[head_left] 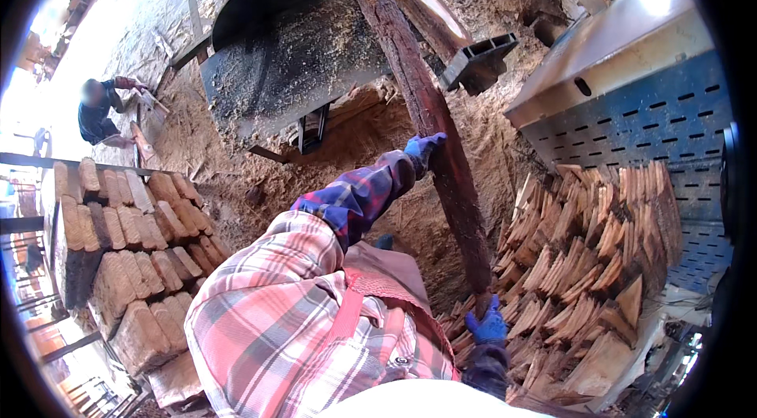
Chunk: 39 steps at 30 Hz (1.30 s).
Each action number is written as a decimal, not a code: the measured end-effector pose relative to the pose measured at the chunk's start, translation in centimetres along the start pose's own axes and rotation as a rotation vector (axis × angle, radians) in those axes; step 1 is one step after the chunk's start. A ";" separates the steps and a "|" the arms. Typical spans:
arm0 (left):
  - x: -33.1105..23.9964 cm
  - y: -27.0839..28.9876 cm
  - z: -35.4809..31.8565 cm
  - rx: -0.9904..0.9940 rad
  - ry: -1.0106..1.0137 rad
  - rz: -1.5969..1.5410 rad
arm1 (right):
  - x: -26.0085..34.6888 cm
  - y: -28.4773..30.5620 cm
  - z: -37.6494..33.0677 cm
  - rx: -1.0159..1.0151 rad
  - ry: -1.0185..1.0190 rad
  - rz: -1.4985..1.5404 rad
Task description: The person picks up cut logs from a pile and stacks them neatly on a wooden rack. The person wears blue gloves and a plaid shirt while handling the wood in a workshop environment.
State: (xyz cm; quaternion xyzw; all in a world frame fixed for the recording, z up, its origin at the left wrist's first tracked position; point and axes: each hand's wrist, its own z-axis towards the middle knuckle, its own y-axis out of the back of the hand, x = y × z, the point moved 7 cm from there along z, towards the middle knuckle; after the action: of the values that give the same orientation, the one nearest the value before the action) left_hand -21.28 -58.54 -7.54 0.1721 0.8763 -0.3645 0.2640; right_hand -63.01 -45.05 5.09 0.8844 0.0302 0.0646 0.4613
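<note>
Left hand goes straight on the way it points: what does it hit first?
The long dark timber: the gloved left hand appears to be against its side, though depth is hard to judge.

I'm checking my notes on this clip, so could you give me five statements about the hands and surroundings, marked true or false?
1. The left hand touches the long dark timber. True.
2. The right hand rests on the perforated metal panel. False: it is at the timber's near end.
3. Both hands wear blue gloves. True.
4. The panel is on the picture's left. False: it is on the right.
5. Another person is visible toward the left. True.
</note>
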 end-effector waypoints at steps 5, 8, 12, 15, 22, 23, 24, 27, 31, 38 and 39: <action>10.6 -4.6 -6.8 0.524 0.322 -0.237 | 10.6 9.7 1.6 -0.449 0.438 -0.129; 14.8 -8.1 -11.1 0.523 0.232 0.107 | 8.1 6.9 6.1 -0.402 0.286 -0.249; 16.0 -9.0 -11.1 0.619 0.408 -0.159 | 5.7 5.2 8.6 -0.281 0.159 -0.227; 9.6 -8.1 -8.3 0.548 0.376 -0.483 | 5.8 4.6 7.5 -0.324 0.222 -0.175; 7.6 -3.0 -1.5 0.119 0.183 -0.223 | 7.6 2.3 7.0 -0.359 0.267 -0.108; 8.1 -2.5 -1.8 0.100 0.192 -0.219 | 7.3 1.8 6.7 -0.338 0.257 -0.106; 8.2 -2.2 -1.7 0.109 0.187 -0.240 | 7.6 1.4 6.6 -0.382 0.291 -0.112; 8.3 -1.4 -1.7 0.105 0.222 -0.221 | 8.0 0.9 6.2 -0.339 0.251 -0.132; 8.4 -3.1 -2.4 0.226 0.224 -0.334 | 7.6 2.2 5.7 -0.390 0.245 -0.141; 9.6 -1.8 -2.7 0.147 0.130 -0.332 | 6.6 3.3 5.6 -0.392 0.289 -0.245; 9.8 -1.0 -2.7 0.113 0.096 -0.316 | 6.5 2.4 5.8 -0.376 0.291 -0.244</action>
State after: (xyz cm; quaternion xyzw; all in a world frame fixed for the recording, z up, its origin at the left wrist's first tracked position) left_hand -30.53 -56.16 -11.10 0.0641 0.8821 -0.4416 0.1511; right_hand -55.80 -50.38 4.33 0.7545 0.1902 0.1392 0.6125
